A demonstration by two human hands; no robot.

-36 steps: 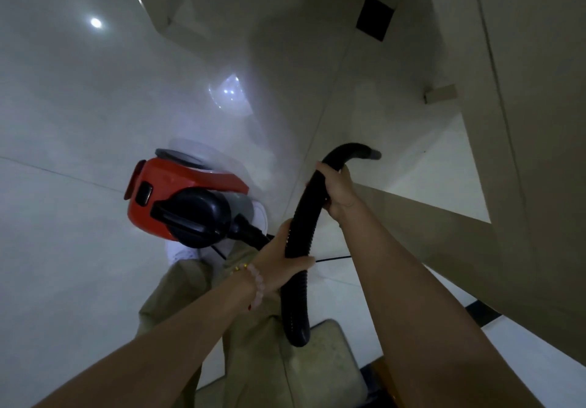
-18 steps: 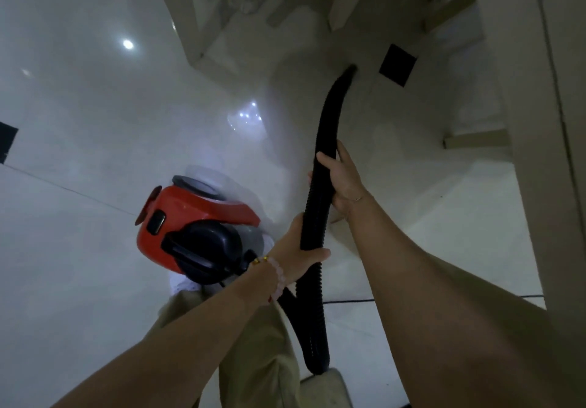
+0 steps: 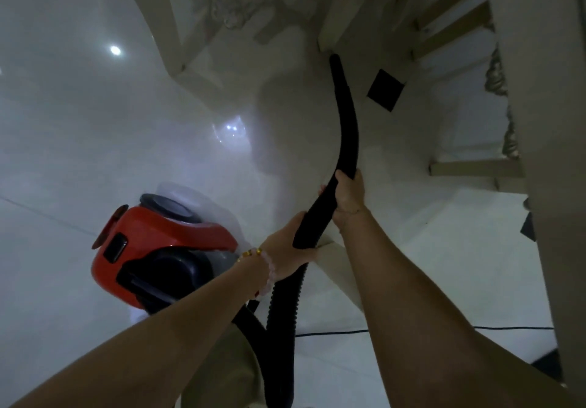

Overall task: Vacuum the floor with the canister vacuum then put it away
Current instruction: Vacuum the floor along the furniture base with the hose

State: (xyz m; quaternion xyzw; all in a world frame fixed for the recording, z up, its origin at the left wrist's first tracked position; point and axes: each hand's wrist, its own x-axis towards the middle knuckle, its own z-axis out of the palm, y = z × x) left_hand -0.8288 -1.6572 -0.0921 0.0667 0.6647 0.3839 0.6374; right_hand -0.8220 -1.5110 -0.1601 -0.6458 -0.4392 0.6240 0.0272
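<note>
Bare forearms; a pink-and-gold bead bracelet [image 3: 264,268]; khaki trousers [image 3: 218,372].

Black inset tile [image 3: 385,90]: set in the pale floor near pale furniture legs.
Furniture legs [image 3: 329,32]: cream, standing at top.
Bracelet [image 3: 264,268]: pale beads, gold links.
Ceiling-light reflection [image 3: 115,50]: upper left.

Furniture legs [image 3: 329,32] crowd the nozzle [image 3: 336,62]; left floor [image 3: 63,154] open.

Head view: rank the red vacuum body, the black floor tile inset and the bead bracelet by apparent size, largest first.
1. Red vacuum body, by far the largest.
2. Black floor tile inset, though it lies farther away, so its true size is unsure.
3. Bead bracelet on the left wrist, smallest.
</note>
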